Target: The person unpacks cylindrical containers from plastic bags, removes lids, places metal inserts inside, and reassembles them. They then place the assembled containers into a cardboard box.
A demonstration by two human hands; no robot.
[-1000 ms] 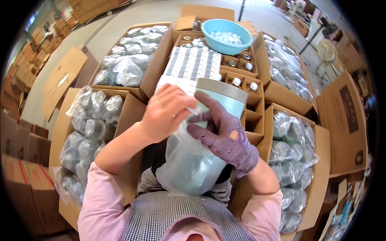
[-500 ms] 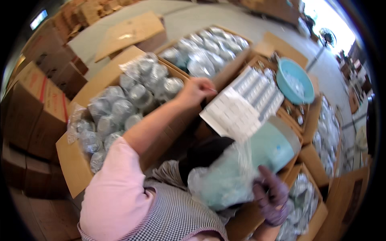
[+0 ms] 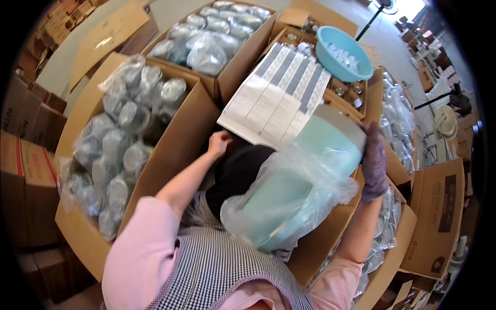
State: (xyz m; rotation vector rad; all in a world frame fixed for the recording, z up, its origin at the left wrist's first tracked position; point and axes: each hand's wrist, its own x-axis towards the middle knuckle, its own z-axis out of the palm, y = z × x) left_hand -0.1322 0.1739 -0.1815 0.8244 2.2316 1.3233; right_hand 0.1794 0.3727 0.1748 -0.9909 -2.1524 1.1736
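Observation:
A teal cylindrical container (image 3: pixel 330 143) with a grey band at its upper end lies slanted across my lap. Crumpled clear plastic wrap (image 3: pixel 310 168) covers its lower part. My right hand (image 3: pixel 375 163), in a purple glove, rests against the container's right side near the grey band, fingers stretched upward. My bare left hand (image 3: pixel 220 143) is curled just below the left corner of a printed label sheet (image 3: pixel 268 106); whatever its fingers hold is hidden. The sheet, with grey strips on its far half, lies over a box just beyond the container.
An open carton of plastic-wrapped glassware (image 3: pixel 135 119) stands at left, another carton (image 3: pixel 222 77) beyond it. A light-blue basin (image 3: pixel 323 51) with small white pieces sits on a box of glass items. More wrapped items (image 3: pixel 397 121) fill cartons at right. A fan stand (image 3: pixel 369 23) is farther back.
My left hand has come down from the label sheet's left edge toward my lap. My right hand has moved up from the plastic wrap to the container's upper right side. The view has shifted.

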